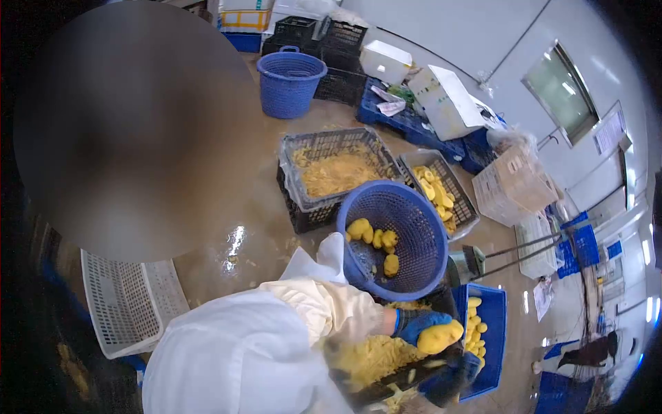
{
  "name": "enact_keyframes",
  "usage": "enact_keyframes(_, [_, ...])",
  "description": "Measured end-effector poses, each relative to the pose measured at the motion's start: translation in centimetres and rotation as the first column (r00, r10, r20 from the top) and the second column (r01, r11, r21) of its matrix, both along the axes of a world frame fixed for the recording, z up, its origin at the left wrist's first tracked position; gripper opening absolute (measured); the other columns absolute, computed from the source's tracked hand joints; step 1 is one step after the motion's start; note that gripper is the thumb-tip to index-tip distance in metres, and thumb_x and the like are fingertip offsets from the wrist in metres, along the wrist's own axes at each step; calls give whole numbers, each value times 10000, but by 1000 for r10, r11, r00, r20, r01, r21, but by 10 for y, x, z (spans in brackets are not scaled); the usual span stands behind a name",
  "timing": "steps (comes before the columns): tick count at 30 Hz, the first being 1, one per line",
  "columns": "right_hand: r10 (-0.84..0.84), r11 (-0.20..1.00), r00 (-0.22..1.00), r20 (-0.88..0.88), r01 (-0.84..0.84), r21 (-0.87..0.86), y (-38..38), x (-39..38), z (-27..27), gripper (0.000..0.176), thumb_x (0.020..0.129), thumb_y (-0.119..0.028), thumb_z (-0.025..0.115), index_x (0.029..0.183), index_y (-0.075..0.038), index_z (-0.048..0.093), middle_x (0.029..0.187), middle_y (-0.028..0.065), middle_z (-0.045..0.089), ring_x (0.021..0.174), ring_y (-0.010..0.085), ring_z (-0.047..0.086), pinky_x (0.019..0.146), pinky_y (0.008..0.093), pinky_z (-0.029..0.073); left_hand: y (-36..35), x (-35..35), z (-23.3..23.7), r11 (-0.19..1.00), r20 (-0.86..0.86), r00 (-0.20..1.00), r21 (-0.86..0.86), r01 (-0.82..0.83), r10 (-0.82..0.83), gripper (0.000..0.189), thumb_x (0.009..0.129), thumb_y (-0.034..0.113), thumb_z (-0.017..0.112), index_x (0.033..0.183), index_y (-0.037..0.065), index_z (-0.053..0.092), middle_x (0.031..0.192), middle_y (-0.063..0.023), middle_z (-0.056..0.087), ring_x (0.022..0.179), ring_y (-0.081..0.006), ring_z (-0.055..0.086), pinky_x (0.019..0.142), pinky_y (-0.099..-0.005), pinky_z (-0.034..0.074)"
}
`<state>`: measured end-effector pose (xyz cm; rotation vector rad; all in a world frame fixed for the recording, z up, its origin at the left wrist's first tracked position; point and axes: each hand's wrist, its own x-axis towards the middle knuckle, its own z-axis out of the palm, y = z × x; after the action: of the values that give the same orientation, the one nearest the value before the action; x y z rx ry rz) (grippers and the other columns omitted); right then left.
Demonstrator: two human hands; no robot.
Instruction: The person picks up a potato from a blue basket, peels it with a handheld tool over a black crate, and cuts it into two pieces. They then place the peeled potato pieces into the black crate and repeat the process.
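Observation:
My left hand (422, 326), in a blue glove with a pale sleeve, is closed around a yellow peeled potato (441, 337). Just below it, my right hand (455, 378) in a dark blue glove is close to the potato; its fingers are blurred and partly hidden, and anything in them cannot be made out. Beneath the hands lies a heap of yellow peelings (372, 359). A blue basket (427, 241) with several potatoes stands beyond my left forearm. Beside the hands, a blue crate (498, 334) holds several peeled potatoes.
Behind the blue basket stand a black crate of peelings (296, 207) and a crate of yellow pieces (465, 221). A white crate (124, 303) is at the left, another blue basket (286, 96) farther back. A person (586, 355) is at the far right.

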<state>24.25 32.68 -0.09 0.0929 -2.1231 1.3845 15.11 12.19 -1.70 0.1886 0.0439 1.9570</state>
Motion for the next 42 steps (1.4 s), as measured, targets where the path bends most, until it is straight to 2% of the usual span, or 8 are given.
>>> enact_keyframes(2, [266, 711, 928, -260, -6, 703, -47, 6, 17, 80, 864, -137, 582, 885, -60, 595, 795, 62, 568, 725, 252, 536, 640, 369, 442, 11, 5, -7, 927, -513, 778, 111, -358, 362, 284, 805, 105, 646, 1059, 11, 561, 1062, -106, 608, 993, -228, 579, 840, -333, 467])
enact_keyframes(4, [177, 729, 979, -97, -64, 682, -39, 6, 34, 63, 814, -70, 604, 863, -33, 590, 787, 84, 553, 719, 267, 527, 634, 384, 431, -4, 13, 22, 410, -767, -578, 640, -650, 279, 322, 821, 127, 665, 1104, 16, 556, 1128, -98, 600, 1050, -202, 561, 916, -326, 433])
enact_keyframes(8, [-218, 949, 975, -32, 220, 228, 16, -2, 0, 137, 770, -35, 641, 891, -11, 582, 782, 95, 540, 760, 233, 532, 704, 342, 451, -1, 18, 1, 987, -344, 937, -120, -109, 62, 319, 941, 303, 508, 1177, 92, 554, 999, -27, 633, 866, -117, 602, 758, -289, 490])
enact_keyframes(20, [-376, 923, 924, -78, 380, 54, -8, -16, 9, 57, 823, -83, 628, 788, -68, 586, 651, 3, 554, 530, 70, 500, 437, 199, 376, 1, 25, 28, 911, -334, 943, -387, -142, 5, 438, 955, 343, 439, 1263, 33, 475, 1150, -96, 597, 997, -261, 607, 831, -403, 519])
enact_keyframes(22, [-208, 560, 972, 113, 213, -801, -3, -11, 24, 86, 817, -66, 635, 764, -79, 569, 642, -10, 534, 540, 61, 484, 439, 197, 364, 4, 14, 8, 925, -328, 944, -368, -95, -34, 453, 952, 350, 450, 1266, 25, 473, 1138, -121, 599, 959, -270, 622, 804, -410, 531])
enact_keyframes(30, [-70, 679, 992, 105, 125, -724, -19, 1, 43, 73, 843, -82, 612, 795, -30, 593, 644, 39, 592, 488, 105, 546, 431, 221, 434, 3, 13, -1, 934, -99, 988, -349, 76, -117, 448, 925, 370, 499, 1179, 3, 541, 984, -174, 647, 809, -296, 653, 740, -423, 552])
enact_keyframes(32, [-409, 899, 912, 17, 400, 177, -6, 0, -9, 71, 846, -81, 615, 811, -25, 590, 661, 48, 606, 517, 110, 565, 467, 236, 459, 5, 4, 1, 924, -64, 998, -381, -28, 4, 448, 921, 376, 504, 1170, 7, 547, 974, -171, 648, 796, -289, 653, 704, -408, 554])
enact_keyframes(42, [47, 831, 982, 183, 63, -552, -35, 3, 16, 86, 845, -83, 617, 803, -19, 578, 665, 55, 599, 517, 127, 552, 479, 228, 443, 6, 7, 12, 909, -94, 995, -417, -18, -23, 445, 928, 383, 493, 1165, 11, 551, 969, -164, 652, 784, -293, 652, 695, -398, 553])
